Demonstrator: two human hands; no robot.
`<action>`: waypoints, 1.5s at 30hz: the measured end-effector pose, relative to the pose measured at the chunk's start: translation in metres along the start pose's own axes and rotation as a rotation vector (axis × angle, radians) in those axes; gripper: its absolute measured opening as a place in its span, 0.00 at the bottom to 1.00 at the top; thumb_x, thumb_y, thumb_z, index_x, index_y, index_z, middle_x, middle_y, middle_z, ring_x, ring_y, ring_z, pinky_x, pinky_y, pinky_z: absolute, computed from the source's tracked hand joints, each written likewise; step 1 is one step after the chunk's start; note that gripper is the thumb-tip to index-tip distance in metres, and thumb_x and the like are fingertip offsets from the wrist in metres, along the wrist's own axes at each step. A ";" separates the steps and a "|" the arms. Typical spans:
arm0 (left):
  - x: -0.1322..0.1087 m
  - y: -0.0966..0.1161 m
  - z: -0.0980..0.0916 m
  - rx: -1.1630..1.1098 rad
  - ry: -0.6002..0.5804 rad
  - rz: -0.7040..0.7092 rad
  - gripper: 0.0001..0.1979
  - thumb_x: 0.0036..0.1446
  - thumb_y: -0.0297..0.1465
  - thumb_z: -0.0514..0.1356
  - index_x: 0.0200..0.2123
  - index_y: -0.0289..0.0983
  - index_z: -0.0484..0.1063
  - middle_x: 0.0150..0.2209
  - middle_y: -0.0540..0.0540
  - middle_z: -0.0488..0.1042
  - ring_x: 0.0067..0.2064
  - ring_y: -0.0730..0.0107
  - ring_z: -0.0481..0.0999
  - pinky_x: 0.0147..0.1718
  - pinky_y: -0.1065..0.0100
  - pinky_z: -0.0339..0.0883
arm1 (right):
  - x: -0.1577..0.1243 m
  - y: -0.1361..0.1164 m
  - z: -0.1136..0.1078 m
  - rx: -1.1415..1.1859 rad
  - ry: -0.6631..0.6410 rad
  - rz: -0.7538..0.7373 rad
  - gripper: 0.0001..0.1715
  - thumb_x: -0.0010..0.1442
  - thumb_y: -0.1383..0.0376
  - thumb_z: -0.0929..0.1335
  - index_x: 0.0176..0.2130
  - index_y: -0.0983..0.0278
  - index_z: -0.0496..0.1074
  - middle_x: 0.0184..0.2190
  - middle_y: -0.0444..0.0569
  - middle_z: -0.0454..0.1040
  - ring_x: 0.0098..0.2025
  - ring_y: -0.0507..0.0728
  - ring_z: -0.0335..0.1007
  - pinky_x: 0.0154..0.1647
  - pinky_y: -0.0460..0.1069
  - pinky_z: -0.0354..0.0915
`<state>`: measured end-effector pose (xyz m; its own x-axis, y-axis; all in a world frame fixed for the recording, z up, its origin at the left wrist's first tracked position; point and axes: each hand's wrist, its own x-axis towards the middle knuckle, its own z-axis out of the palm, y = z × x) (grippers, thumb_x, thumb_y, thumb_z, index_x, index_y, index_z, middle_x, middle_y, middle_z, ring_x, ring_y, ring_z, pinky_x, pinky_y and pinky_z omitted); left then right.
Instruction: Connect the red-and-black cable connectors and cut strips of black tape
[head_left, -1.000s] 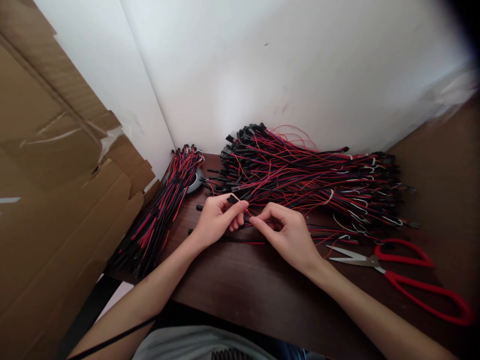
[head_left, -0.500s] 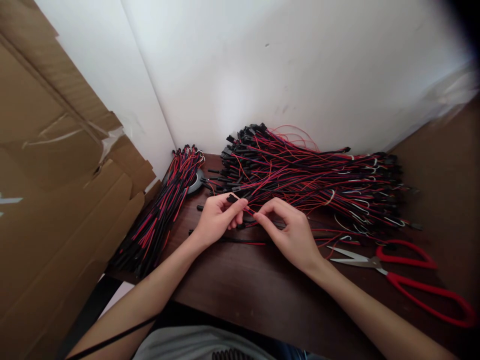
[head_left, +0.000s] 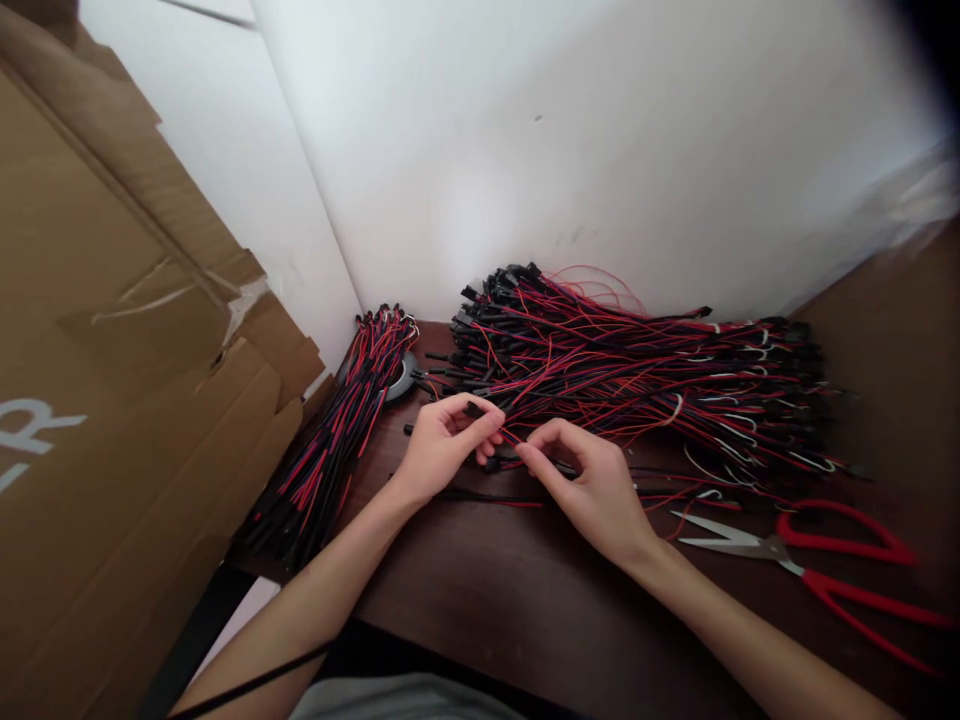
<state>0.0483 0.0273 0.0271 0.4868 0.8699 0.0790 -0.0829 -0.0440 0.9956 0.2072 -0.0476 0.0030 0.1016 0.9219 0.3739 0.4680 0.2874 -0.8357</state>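
Between thumb and fingers, my left hand [head_left: 448, 440] pinches a thin wire harness near its black connector [head_left: 472, 410]. My right hand [head_left: 581, 475] is closed in a pinch on the red wire [head_left: 510, 436] of the same harness, a short way to the right. Its other fingers are curled, and the tips hide part of the wire. Beyond both hands lies a big pile of red and black wire harnesses [head_left: 600, 350] with black connectors at their ends. A few loose harnesses [head_left: 487, 497] lie on the table just below my hands.
Scissors [head_left: 780, 550] with red handles lie with blades apart at the right. A smaller wire bundle [head_left: 330, 440] rests at the left, against a grey tape roll [head_left: 403, 380]. A cardboard box [head_left: 150, 380] stands along the left side. A white wall [head_left: 540, 180] rises behind the table [head_left: 487, 590].
The view has shifted slightly, so the scene sits a little lower and to the right. Both hands keep their pinch on the harness, with hardly any change in their positions.
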 end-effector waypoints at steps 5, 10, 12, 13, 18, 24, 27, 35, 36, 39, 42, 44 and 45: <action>0.001 0.000 -0.001 -0.087 -0.004 -0.012 0.17 0.52 0.41 0.66 0.30 0.31 0.74 0.24 0.47 0.76 0.23 0.76 0.73 0.24 0.74 0.70 | 0.000 0.002 0.001 0.040 0.001 0.052 0.13 0.62 0.59 0.67 0.29 0.63 0.68 0.27 0.46 0.73 0.29 0.54 0.69 0.33 0.49 0.65; 0.001 -0.002 -0.002 -0.092 -0.015 -0.007 0.16 0.54 0.41 0.65 0.29 0.31 0.73 0.24 0.49 0.74 0.24 0.76 0.73 0.24 0.75 0.70 | 0.001 0.001 0.000 0.038 -0.036 0.038 0.13 0.62 0.59 0.67 0.28 0.63 0.68 0.28 0.47 0.73 0.30 0.54 0.69 0.33 0.49 0.64; 0.002 -0.003 -0.002 -0.085 -0.019 0.011 0.16 0.54 0.40 0.65 0.29 0.31 0.73 0.23 0.49 0.73 0.24 0.77 0.73 0.25 0.75 0.70 | 0.001 -0.001 -0.001 0.035 -0.042 0.051 0.13 0.62 0.59 0.67 0.28 0.63 0.68 0.27 0.47 0.73 0.29 0.54 0.69 0.32 0.48 0.63; 0.002 -0.003 -0.002 -0.084 -0.019 0.017 0.16 0.55 0.40 0.65 0.29 0.31 0.72 0.23 0.49 0.73 0.24 0.77 0.73 0.25 0.75 0.70 | 0.001 -0.002 -0.001 0.037 -0.046 0.065 0.14 0.62 0.58 0.67 0.28 0.63 0.68 0.26 0.46 0.73 0.28 0.53 0.68 0.30 0.48 0.63; 0.001 -0.002 -0.001 -0.068 -0.001 0.036 0.16 0.54 0.40 0.66 0.28 0.31 0.73 0.23 0.49 0.74 0.23 0.76 0.73 0.24 0.74 0.70 | 0.002 -0.002 -0.002 0.119 -0.062 0.148 0.16 0.60 0.55 0.68 0.27 0.63 0.67 0.23 0.44 0.70 0.25 0.52 0.66 0.27 0.47 0.61; -0.001 0.002 0.001 -0.044 0.049 0.065 0.16 0.51 0.41 0.67 0.27 0.31 0.74 0.23 0.47 0.76 0.23 0.75 0.74 0.23 0.73 0.71 | 0.006 0.007 -0.002 0.211 -0.006 0.176 0.16 0.55 0.54 0.73 0.30 0.63 0.67 0.25 0.43 0.70 0.27 0.52 0.66 0.29 0.47 0.63; 0.000 0.003 0.000 -0.052 0.073 0.054 0.16 0.50 0.40 0.68 0.28 0.31 0.75 0.23 0.46 0.77 0.22 0.75 0.74 0.23 0.73 0.72 | 0.005 0.006 -0.002 0.116 -0.028 0.059 0.08 0.60 0.60 0.69 0.37 0.63 0.72 0.29 0.45 0.75 0.30 0.53 0.71 0.33 0.47 0.65; 0.002 0.001 -0.004 -0.058 0.025 0.028 0.18 0.50 0.37 0.68 0.40 0.32 0.75 0.25 0.48 0.77 0.24 0.73 0.76 0.24 0.71 0.74 | 0.002 0.004 -0.003 -0.187 0.079 -0.225 0.05 0.62 0.69 0.67 0.34 0.64 0.74 0.29 0.46 0.77 0.30 0.53 0.72 0.32 0.47 0.65; 0.002 0.000 -0.005 -0.030 0.009 0.036 0.16 0.50 0.37 0.68 0.38 0.32 0.75 0.25 0.48 0.77 0.24 0.73 0.76 0.25 0.71 0.75 | 0.002 0.006 -0.004 -0.220 0.086 -0.240 0.05 0.62 0.69 0.67 0.34 0.64 0.74 0.29 0.46 0.77 0.30 0.53 0.72 0.32 0.47 0.65; 0.001 0.000 -0.006 0.054 -0.020 0.048 0.13 0.50 0.36 0.68 0.32 0.31 0.76 0.26 0.46 0.78 0.25 0.73 0.77 0.28 0.71 0.75 | 0.002 0.008 -0.003 -0.294 0.088 -0.306 0.05 0.63 0.69 0.66 0.37 0.65 0.73 0.31 0.49 0.77 0.34 0.56 0.73 0.37 0.50 0.67; -0.002 0.000 -0.006 0.137 -0.063 0.071 0.12 0.52 0.36 0.66 0.33 0.31 0.76 0.26 0.46 0.78 0.25 0.72 0.76 0.28 0.71 0.75 | 0.000 0.007 0.001 -0.282 0.051 -0.326 0.06 0.64 0.68 0.65 0.42 0.64 0.72 0.34 0.51 0.76 0.36 0.57 0.73 0.39 0.51 0.68; -0.004 0.001 -0.006 0.230 -0.116 0.115 0.11 0.55 0.35 0.65 0.33 0.31 0.77 0.27 0.45 0.77 0.25 0.73 0.76 0.27 0.72 0.73 | -0.001 0.004 0.003 -0.239 0.024 -0.306 0.06 0.65 0.67 0.65 0.41 0.63 0.72 0.34 0.50 0.76 0.35 0.56 0.72 0.38 0.50 0.68; -0.005 0.001 -0.006 0.290 -0.141 0.152 0.10 0.56 0.34 0.64 0.33 0.31 0.77 0.27 0.45 0.77 0.24 0.73 0.76 0.26 0.72 0.72 | -0.002 0.003 0.004 -0.217 0.013 -0.292 0.06 0.65 0.68 0.64 0.40 0.63 0.71 0.33 0.50 0.75 0.35 0.55 0.72 0.37 0.50 0.68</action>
<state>0.0409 0.0258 0.0270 0.6050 0.7672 0.2131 0.0773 -0.3230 0.9432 0.2048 -0.0477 -0.0015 -0.0535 0.8054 0.5903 0.6545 0.4748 -0.5885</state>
